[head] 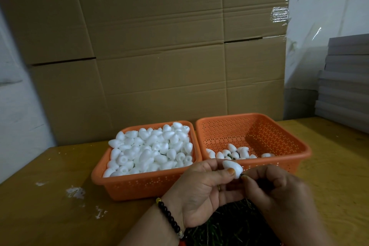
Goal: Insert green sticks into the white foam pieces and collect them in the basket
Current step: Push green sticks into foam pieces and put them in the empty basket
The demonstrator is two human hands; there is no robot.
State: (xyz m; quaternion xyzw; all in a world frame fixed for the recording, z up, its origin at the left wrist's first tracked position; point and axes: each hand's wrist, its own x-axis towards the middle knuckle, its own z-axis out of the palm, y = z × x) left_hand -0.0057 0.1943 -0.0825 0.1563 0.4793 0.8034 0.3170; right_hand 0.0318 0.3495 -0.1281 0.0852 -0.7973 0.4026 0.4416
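My left hand (201, 190) pinches a white egg-shaped foam piece (232, 168) between thumb and fingers, just in front of the right basket. My right hand (277, 192) pinches a green stick (244, 176) whose tip meets the foam piece's lower end; most of the stick is hidden by the fingers. The left orange basket (139, 184) is heaped with plain foam pieces (151, 148). The right orange basket (287, 146) holds several foam pieces (235, 154) along its near side, some with green showing.
A dark pile of green sticks (225, 225) lies on the yellow table (50, 196) under my hands. White foam crumbs (75, 193) dot the table at left. Cardboard boxes (159, 46) stand behind the baskets, and grey boards (345, 82) are stacked at right.
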